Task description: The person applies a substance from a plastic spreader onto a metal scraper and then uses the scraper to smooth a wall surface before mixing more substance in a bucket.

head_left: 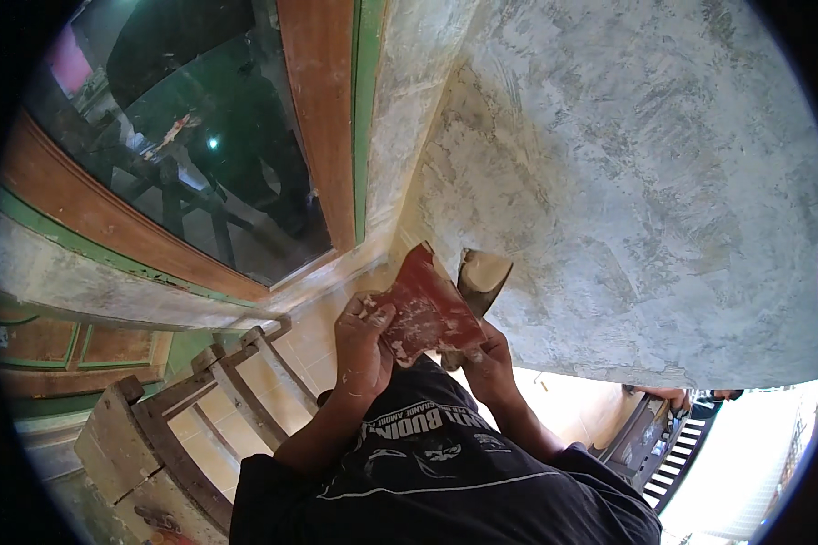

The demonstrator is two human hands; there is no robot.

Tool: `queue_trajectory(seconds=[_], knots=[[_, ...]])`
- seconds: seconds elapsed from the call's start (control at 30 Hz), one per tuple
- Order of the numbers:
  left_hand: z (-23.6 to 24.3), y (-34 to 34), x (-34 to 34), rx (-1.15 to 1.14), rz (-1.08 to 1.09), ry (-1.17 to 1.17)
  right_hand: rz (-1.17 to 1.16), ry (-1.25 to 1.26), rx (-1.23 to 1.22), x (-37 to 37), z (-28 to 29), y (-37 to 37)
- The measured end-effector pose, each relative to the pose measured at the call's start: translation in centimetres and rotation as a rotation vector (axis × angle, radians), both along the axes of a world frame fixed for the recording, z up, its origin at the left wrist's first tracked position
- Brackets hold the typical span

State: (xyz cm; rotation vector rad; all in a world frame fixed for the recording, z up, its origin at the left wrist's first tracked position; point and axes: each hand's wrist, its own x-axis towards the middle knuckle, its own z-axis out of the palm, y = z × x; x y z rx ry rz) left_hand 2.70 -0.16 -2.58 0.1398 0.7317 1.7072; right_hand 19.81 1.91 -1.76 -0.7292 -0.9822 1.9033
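Note:
My left hand (364, 341) has its fingers closed on a red, plaster-smeared flat piece (423, 304) with uneven edges, held above my dark shirt. My right hand (488, 356) is closed on a metal scraper (482, 283) that carries a pale grey-beige paste on its blade, just behind and right of the red piece. The red piece hides part of the scraper and of my right fingers. Beyond both tools is a mottled grey plastered wall (627, 173), meeting the window's side in a corner.
A wood-and-green framed glass window (204, 136) is at upper left. A wooden slatted frame (245, 391) stands over floor tiles (323, 350) at lower left, near a panelled door (77, 345). At lower right are a dark slatted railing (677, 459) and something skin-coloured I cannot make out (668, 397).

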Motion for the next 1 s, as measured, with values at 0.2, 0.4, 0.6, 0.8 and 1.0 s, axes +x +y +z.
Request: queue_trajectory(seconds=[0.2, 0.4, 0.6, 0.8, 1.0], knots=[[0.3, -1.6, 1.1, 0.01, -0.066, 0.017, -0.142, -0.374, 0.171, -0.3, -2.1, 0.3], [0.9, -2.2, 1.5, 0.086, -0.096, -0.065, -0.176, -0.526, 0.331, -0.1, -0.8, -0.4], [0.7, -2.4, 1.2, 0.081, -0.041, 0.01, -0.02, -0.303, 0.115, 0.2, 0.4, -1.9], [-0.3, -2.2, 0.2, 0.076, -0.005, 0.042, 0.203, -0.104, -0.082, 2.1, 0.8, -3.2], [-3.4, -1.0, -0.3, 0.018, -0.102, -0.085, 0.25, -0.043, -0.224, 5.1, -0.3, -3.3]])
